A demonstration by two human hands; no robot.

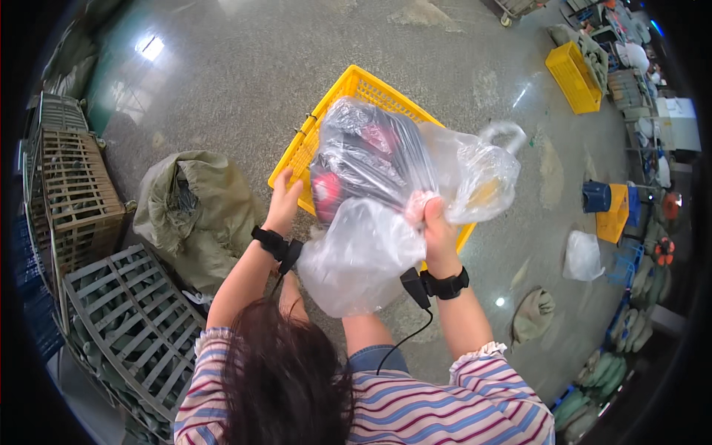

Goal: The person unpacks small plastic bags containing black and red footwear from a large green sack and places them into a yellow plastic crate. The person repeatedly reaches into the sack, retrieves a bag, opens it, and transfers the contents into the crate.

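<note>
Hands hold a clear plastic bag [386, 193] with a dark red-and-black item inside, above the yellow crate [356, 85]: right hand [436, 226] clenched on its bunched film, left hand [284, 204] grasping its edge. Green sack [194, 211] lies left of the crate.

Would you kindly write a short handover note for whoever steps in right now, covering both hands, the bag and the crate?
Left hand: shut on the clear plastic bag, at its left side beside the red and black item inside.
Right hand: shut on the bag, gripping bunched film near its middle.
Things: the bag is held up over the yellow crate on the floor; a green sack lies to the left.
Done: the item sits inside the bag.
Left: the bag is not yet in the crate; whether it is closed cannot be told.
</note>
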